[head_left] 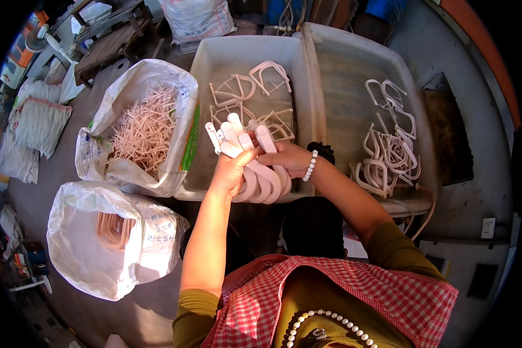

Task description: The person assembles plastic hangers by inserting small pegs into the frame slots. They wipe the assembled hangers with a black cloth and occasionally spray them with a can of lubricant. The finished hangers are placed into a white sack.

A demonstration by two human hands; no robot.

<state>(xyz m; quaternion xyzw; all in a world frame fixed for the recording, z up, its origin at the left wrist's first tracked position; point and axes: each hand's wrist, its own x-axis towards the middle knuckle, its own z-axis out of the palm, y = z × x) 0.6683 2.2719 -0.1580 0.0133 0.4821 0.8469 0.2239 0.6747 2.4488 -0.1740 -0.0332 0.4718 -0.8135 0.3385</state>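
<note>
My left hand is closed around a bundle of pale pink U-shaped plastic pieces. From the other side my right hand grips the same bundle, close to the left one. The rounded tube ends point up and away from me, and the curved bends hang toward me. Behind the bundle, more curved pieces lie in a pale plastic tub, some with thin bars. The right-hand tub holds a tangled pile of similar loops along its right side.
A white woven sack full of small pink sticks stands left of the tubs. Nearer me, another open white sack contains stacked curved pieces. Full sacks and a wooden bench are farther back. A wall socket is at right.
</note>
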